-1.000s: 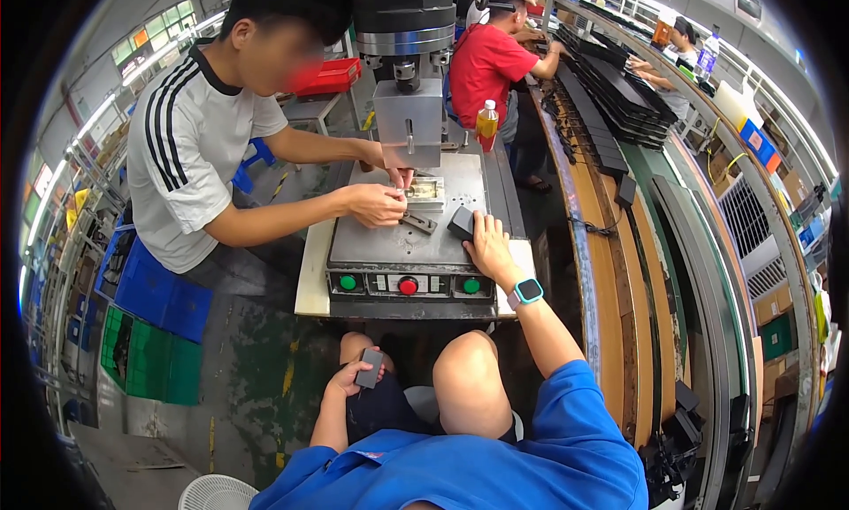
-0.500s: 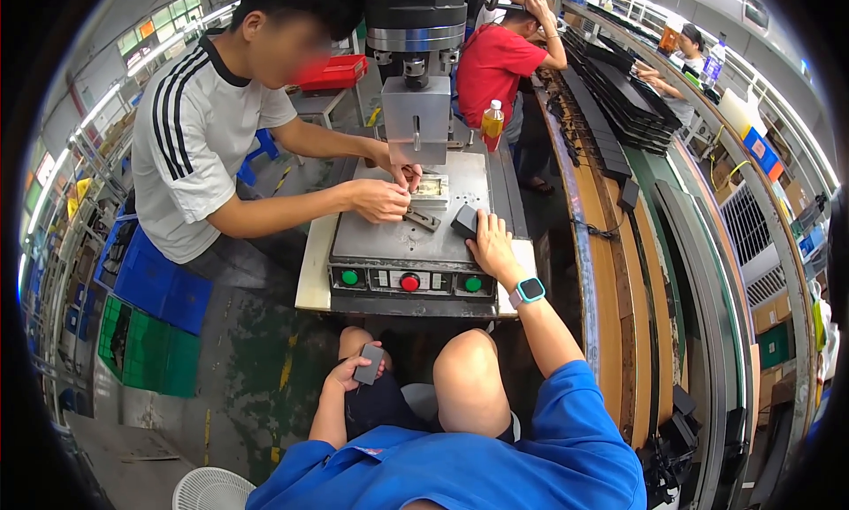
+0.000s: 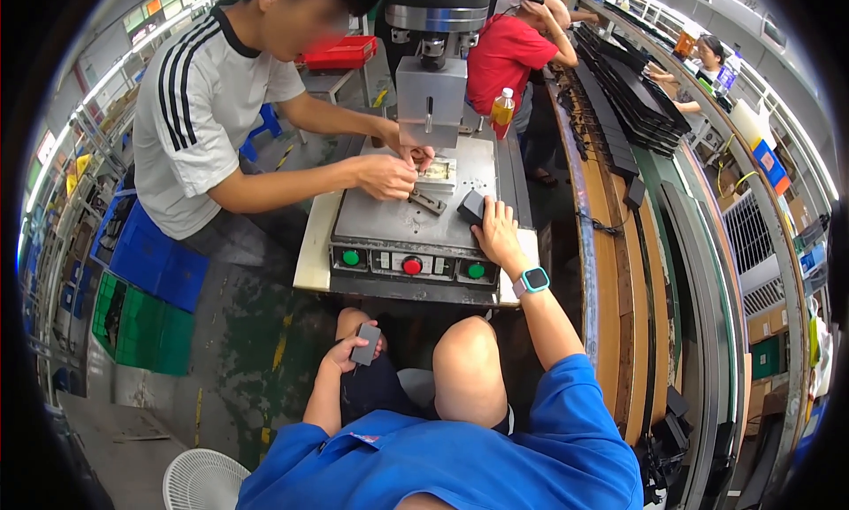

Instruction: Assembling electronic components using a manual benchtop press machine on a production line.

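Over my lap, my left hand [image 3: 341,354] is closed around a small grey rectangular case [image 3: 366,344]. On the right of the machine's metal table [image 3: 367,220], my right hand [image 3: 500,237] has its fingers along the side of a black box-shaped case [image 3: 472,207]; the thumb side is partly hidden. To its left lies a small metal bar [image 3: 428,202]. Behind that sits a metal fixture [image 3: 439,176] under the machine's block-shaped head [image 3: 430,103]. A co-worker's two hands [image 3: 398,172] meet at the fixture's left side; what their fingers hold is too small to make out.
Green and red push buttons [image 3: 412,265] line the table's front panel. A conveyor bench [image 3: 610,333] runs along my right, with stacked black trays [image 3: 632,94] farther back. Blue [image 3: 159,264] and green crates [image 3: 146,324] stand left, and a drink bottle [image 3: 502,110] stands behind the table.
The view has shifted slightly, moving the machine a little to the right in the picture. Both my hands keep their places on the two cases; the co-worker's hands stay at the fixture.
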Demonstrator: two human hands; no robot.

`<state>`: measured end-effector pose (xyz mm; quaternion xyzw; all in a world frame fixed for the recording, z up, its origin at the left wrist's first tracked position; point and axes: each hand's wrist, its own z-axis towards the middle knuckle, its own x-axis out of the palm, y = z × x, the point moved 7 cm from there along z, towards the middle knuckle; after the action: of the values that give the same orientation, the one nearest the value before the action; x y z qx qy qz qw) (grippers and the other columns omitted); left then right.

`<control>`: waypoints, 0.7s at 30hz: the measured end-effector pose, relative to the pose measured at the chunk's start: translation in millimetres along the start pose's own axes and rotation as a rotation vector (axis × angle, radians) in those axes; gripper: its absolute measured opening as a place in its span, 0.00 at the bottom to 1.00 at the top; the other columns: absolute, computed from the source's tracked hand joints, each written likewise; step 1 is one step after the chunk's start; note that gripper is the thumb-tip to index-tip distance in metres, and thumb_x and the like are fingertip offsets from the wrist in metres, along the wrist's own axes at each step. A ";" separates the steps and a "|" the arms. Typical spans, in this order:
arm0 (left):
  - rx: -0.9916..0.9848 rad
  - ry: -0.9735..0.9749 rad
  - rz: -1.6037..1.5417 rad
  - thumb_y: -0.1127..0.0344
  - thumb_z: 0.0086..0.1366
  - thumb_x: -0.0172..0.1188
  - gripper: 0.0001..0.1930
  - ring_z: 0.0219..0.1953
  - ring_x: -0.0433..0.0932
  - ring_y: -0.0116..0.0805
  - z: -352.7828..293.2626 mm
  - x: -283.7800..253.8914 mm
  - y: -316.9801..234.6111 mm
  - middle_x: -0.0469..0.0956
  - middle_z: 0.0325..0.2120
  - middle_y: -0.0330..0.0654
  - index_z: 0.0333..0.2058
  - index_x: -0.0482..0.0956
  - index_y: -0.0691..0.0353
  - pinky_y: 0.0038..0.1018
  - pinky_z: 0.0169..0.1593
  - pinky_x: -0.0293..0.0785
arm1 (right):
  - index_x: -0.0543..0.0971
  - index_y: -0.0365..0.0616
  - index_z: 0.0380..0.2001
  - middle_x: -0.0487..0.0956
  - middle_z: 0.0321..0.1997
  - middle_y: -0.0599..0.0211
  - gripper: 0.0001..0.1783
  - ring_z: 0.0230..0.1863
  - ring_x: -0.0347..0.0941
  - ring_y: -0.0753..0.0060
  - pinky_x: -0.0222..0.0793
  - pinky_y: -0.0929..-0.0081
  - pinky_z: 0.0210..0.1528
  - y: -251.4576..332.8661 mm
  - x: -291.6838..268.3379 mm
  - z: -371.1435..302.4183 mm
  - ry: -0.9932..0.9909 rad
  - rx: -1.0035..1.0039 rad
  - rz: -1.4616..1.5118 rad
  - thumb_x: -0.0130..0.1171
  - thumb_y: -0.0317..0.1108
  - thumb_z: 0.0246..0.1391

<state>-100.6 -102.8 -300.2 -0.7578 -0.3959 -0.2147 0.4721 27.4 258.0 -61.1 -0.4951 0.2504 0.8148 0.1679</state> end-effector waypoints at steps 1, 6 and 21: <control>-0.001 -0.002 -0.011 0.66 0.57 0.60 0.31 0.41 0.77 0.41 -0.9 1.2 1.1 0.76 0.40 0.48 0.60 0.63 0.50 0.36 0.48 0.76 | 0.56 0.35 0.63 0.66 0.53 0.47 0.40 0.52 0.64 0.43 0.67 0.48 0.48 0.3 0.7 -1.6 0.014 -0.004 0.003 0.63 0.37 0.51; -0.019 0.074 -0.032 0.62 0.61 0.62 0.29 0.42 0.77 0.41 -2.1 18.8 -0.2 0.76 0.40 0.47 0.60 0.63 0.48 0.35 0.48 0.75 | 0.55 0.36 0.63 0.67 0.53 0.47 0.41 0.52 0.64 0.41 0.68 0.47 0.48 -3.6 0.2 2.4 0.012 0.009 0.008 0.63 0.36 0.52; 0.012 0.019 -0.012 0.57 0.65 0.60 0.26 0.41 0.77 0.40 -2.5 13.7 -2.4 0.75 0.40 0.47 0.60 0.62 0.47 0.35 0.47 0.75 | 0.55 0.36 0.63 0.67 0.53 0.47 0.41 0.53 0.64 0.41 0.68 0.45 0.48 0.0 -0.6 3.4 0.007 -0.004 0.027 0.63 0.35 0.51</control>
<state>-94.3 -99.0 -288.2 -0.7505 -0.3972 -0.2226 0.4790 25.3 259.9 -59.3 -0.4947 0.2560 0.8159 0.1552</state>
